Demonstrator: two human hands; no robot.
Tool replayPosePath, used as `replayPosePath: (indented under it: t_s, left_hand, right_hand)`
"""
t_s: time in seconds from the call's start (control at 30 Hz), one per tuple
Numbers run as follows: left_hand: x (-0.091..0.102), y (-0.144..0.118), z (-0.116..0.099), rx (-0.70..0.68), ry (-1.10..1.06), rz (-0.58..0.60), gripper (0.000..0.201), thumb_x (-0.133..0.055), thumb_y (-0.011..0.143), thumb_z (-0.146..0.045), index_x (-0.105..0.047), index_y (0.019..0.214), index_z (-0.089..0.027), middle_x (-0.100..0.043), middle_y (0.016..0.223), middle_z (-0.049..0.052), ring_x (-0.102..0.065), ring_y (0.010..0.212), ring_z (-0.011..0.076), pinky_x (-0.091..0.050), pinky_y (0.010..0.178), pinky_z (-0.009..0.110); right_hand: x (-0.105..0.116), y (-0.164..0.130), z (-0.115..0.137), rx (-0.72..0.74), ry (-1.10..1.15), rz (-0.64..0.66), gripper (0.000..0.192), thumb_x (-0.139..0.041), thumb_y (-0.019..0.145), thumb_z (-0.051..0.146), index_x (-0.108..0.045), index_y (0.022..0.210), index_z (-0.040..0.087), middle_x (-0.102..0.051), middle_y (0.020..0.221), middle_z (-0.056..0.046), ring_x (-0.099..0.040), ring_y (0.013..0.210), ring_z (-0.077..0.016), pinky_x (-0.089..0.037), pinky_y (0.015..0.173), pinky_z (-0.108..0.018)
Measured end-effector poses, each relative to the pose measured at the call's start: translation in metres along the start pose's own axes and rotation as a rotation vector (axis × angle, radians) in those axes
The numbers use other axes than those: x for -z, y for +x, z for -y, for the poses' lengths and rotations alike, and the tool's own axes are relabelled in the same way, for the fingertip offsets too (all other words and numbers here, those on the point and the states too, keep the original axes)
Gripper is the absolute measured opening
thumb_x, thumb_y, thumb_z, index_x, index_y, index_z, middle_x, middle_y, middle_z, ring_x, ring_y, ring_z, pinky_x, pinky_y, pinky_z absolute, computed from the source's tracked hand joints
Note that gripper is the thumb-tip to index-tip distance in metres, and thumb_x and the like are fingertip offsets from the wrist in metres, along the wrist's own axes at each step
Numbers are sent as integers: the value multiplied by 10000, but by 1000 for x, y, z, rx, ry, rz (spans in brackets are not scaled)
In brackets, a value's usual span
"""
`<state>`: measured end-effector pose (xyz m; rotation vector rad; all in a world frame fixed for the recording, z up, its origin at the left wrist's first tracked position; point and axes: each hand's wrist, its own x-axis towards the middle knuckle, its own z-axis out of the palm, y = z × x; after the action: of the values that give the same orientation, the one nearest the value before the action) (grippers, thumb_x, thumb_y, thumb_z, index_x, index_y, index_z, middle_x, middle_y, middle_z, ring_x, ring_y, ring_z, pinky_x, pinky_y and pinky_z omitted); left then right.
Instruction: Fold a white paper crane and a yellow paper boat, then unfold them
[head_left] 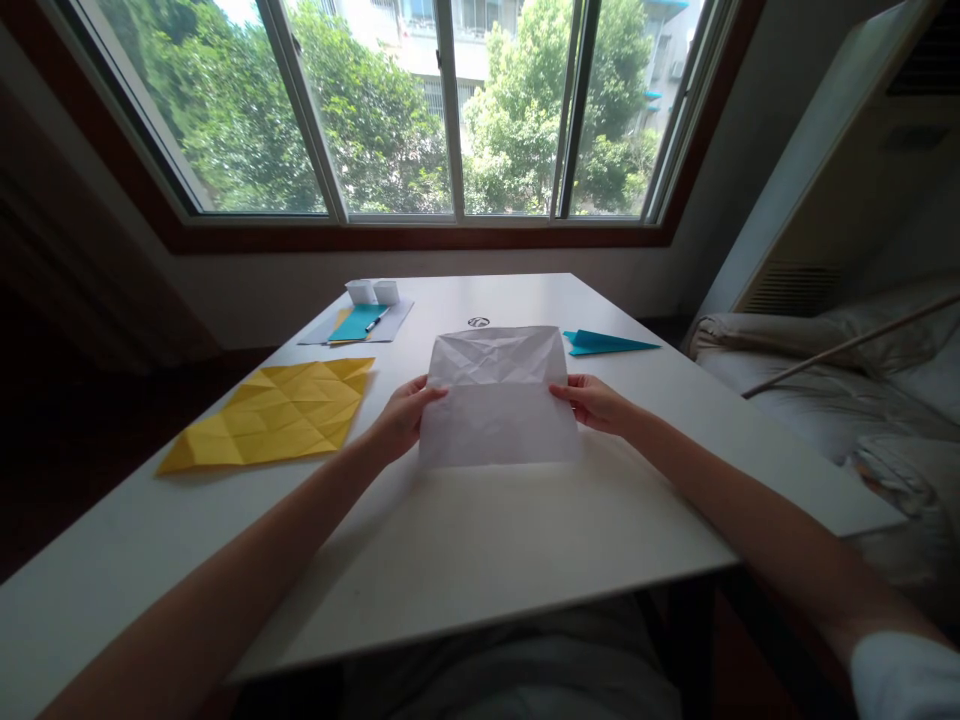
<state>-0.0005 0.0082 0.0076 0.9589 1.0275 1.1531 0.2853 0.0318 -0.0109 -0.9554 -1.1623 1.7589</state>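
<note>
Holding the white paper (pixel 496 400) by both side edges, we pinch it with our left hand (pixel 401 418) and right hand (pixel 592 403), just above the table (pixel 480 560). It looks creased all over and half folded; shaping remains. No containers show near the paper.

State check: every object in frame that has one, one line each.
white paper: creased, held up off the table at both side edges
left hand: gripping its left edge
right hand: gripping its right edge
yellow paper: unfolded, crease-gridded, flat on the table
teal paper plane: folded, lying on table
pen: lying on teal sheet
</note>
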Motion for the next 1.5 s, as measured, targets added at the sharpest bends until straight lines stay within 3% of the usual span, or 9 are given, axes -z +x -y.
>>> replayPosePath:
  t_s: [0.13,0.2,0.27,0.37,0.5,1.07,1.27,1.4,1.5]
  left_hand:
    - [2,-3,0,-154,64,38,955,-746,589,-165,-201,1359,-311,-677,756,-15,-638,609,155,-528,550,260]
    - [2,-3,0,-170,100,78,906,-754,593,-212,-262,1349,-300,-665,714,-24,-618,576,134,-507,535,232]
    - [3,-2,1,-169,128,92,683,-758,585,-245,-492,1213,-200,-659,704,-3,-595,567,112,-478,524,196]
    - [4,0,3,-143,129,68,407,-765,568,-251,-655,935,-112,-664,758,34,-581,600,95,-457,537,173]
    - [6,2,3,-120,120,50,372,-769,569,-235,-675,916,-141,-670,772,26,-582,605,89,-461,556,182]
    - [5,-1,2,-88,136,12,396,-782,541,-225,-677,916,-157,-687,778,37,-612,620,126,-506,597,240]
    - [5,1,1,-25,101,-85,379,-774,538,-209,-662,897,-160,-668,693,12,-605,549,127,-505,524,242]
    - [5,1,-1,35,52,-97,393,-770,543,-185,-654,918,-169,-663,674,8,-607,531,137,-513,504,257]
    - [5,0,-2,62,84,-44,397,-761,557,-180,-654,939,-158,-667,673,28,-610,530,147,-513,496,258]
  right_hand:
    - [-5,-2,1,70,-35,-72,391,-720,663,218,-588,1027,161,-685,894,-64,-648,748,-155,-547,681,-257]
    - [-6,-3,1,166,-71,-149,637,-730,648,256,-447,1218,243,-685,870,-30,-647,722,-158,-547,644,-276]
    - [-7,-3,1,257,-119,-186,803,-732,636,305,-307,1318,307,-681,831,-5,-642,695,-163,-539,618,-293]
    - [-7,-3,0,326,-184,-162,642,-731,616,346,-486,1204,265,-667,819,-7,-622,704,-152,-518,653,-287]
    - [-7,-3,-1,322,-224,-121,323,-735,602,331,-665,883,188,-655,819,-7,-575,682,-110,-475,651,-238]
    - [-15,-5,-2,330,-193,-163,276,-768,547,311,-703,794,204,-681,782,-7,-581,659,-119,-478,655,-268]
    - [-21,-5,-4,284,-92,-149,279,-789,513,305,-696,750,191,-681,766,-16,-592,693,-134,-491,692,-275]
    - [-21,-8,2,206,-42,-59,333,-736,614,367,-666,907,226,-663,906,-20,-601,730,-133,-498,656,-254]
    - [-13,-10,12,154,3,-111,428,-584,742,500,-546,1124,311,-641,998,-28,-623,760,-151,-512,644,-275]
